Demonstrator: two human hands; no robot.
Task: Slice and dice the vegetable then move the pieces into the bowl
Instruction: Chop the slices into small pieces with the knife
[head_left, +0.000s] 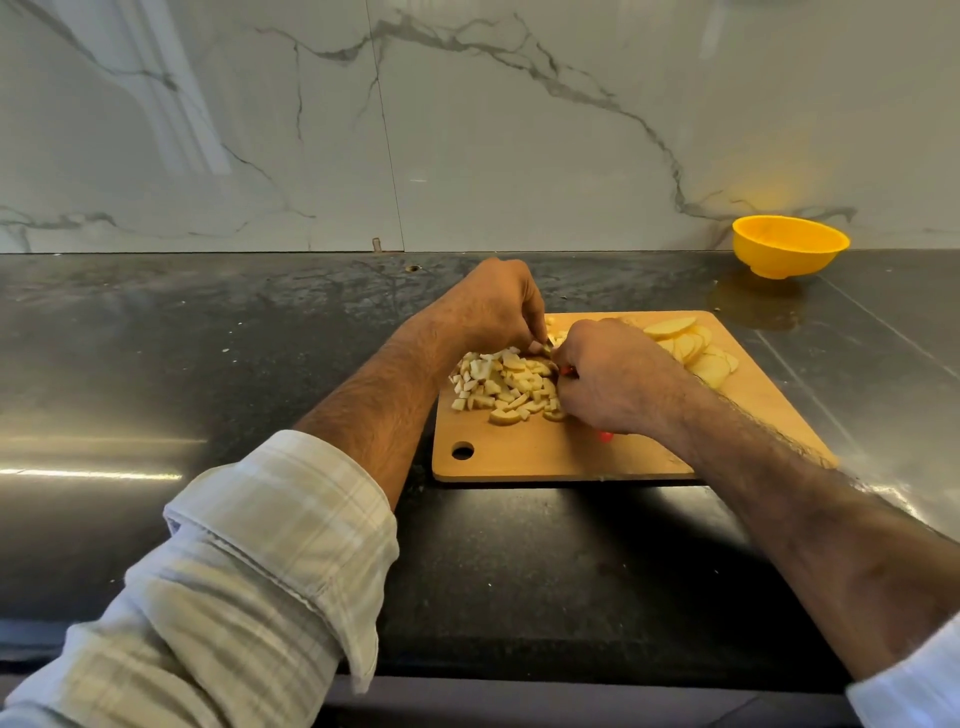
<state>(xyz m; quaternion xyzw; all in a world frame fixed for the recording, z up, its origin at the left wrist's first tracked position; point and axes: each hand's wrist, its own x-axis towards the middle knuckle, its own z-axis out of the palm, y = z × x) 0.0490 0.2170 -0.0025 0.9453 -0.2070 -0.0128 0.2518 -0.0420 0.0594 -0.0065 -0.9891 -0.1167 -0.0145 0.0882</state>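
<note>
Two hands' fingers curl over the board (566, 457): right (613, 379) gripping a red-handled knife (605, 435), left (493, 306) pinching slices.

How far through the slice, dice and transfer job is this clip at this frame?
Roughly midway. Done: a pile of diced pieces sits on the cutting board. In hand: the right hand grips a red-handled knife, the left hand steadies vegetable at the blade. Left: the round slices await dicing, and the yellow bowl shows no pieces.

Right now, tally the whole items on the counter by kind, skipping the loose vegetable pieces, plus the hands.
Bowl: 1
Cutting board: 1
Hands: 2, left hand and right hand
Total: 4
A red knife handle peeks from under the right hand, not counted.
</note>
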